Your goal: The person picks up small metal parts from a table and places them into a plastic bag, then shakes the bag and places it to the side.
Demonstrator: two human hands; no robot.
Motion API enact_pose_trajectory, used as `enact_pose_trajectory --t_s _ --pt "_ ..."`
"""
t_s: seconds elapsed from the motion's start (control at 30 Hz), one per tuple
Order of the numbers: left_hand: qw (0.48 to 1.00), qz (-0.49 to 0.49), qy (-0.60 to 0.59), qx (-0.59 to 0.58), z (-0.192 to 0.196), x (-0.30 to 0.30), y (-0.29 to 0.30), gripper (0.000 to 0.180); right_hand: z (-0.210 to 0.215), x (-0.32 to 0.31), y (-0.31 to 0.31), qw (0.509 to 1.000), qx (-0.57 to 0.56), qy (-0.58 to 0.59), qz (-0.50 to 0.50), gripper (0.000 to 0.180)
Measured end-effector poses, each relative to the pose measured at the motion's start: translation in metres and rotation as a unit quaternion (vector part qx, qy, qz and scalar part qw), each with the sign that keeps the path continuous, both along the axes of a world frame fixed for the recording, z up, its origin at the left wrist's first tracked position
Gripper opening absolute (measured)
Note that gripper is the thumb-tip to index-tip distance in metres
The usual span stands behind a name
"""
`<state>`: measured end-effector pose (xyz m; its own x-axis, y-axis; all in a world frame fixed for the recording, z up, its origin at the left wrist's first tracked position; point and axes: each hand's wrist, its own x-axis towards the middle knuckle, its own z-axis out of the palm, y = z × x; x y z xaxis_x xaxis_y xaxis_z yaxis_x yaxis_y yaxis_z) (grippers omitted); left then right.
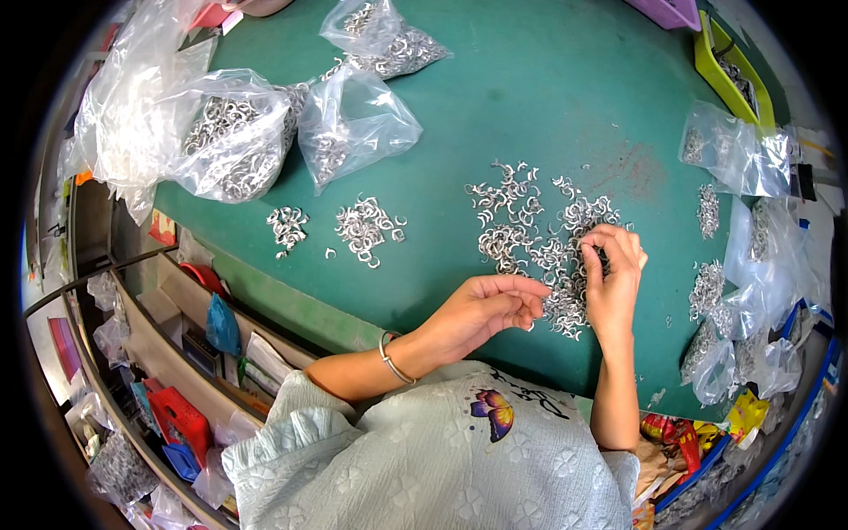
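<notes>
A spread of small silvery curved metal pieces (503,240) lies on the green tabletop (495,106) in front of me. My left hand (481,316), with a bangle on its wrist, is at the near left edge of this spread. Its fingers are curled in toward the thumb, and whatever they hold is hidden. Over the right side of the spread, my right hand (616,276) bends its thumb and index finger toward each other in a pinch. Any piece between those fingertips is too small to make out.
Two smaller heaps of metal pieces (367,230) lie to the left. Behind them stand clear bags of pieces (234,146). More heaps (707,290) and bags (751,172) line the right edge, below a yellow-green bin (733,75). An open drawer (212,327) is at the lower left.
</notes>
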<state>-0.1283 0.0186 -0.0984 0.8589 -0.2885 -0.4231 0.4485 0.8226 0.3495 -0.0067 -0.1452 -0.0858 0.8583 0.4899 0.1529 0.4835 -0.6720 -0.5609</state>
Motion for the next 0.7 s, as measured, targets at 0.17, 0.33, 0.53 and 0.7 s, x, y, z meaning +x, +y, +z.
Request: enact_pose_trajectory --t_s 0.17,0.33,0.53,0.7 --pt "1.000 -0.009 0.008 0.004 0.000 -0.001 0.000 0.030 0.017 -0.006 0.000 0.999 0.014 0.047 0.023 0.005" --pt "0.998 0.043 0.037 0.013 0.010 0.007 -0.005 0.030 0.033 -0.013 0.003 0.969 0.085 0.185 0.143 0.011" --pt "1.000 0.004 -0.004 -0.017 -0.004 0.000 -0.003 0.025 0.010 0.004 0.002 0.999 0.039 0.016 0.015 0.015" --pt "1.000 0.000 -0.001 -0.019 -0.003 0.001 -0.002 0.024 -0.008 0.007 0.001 0.996 -0.049 -0.068 0.014 0.019"
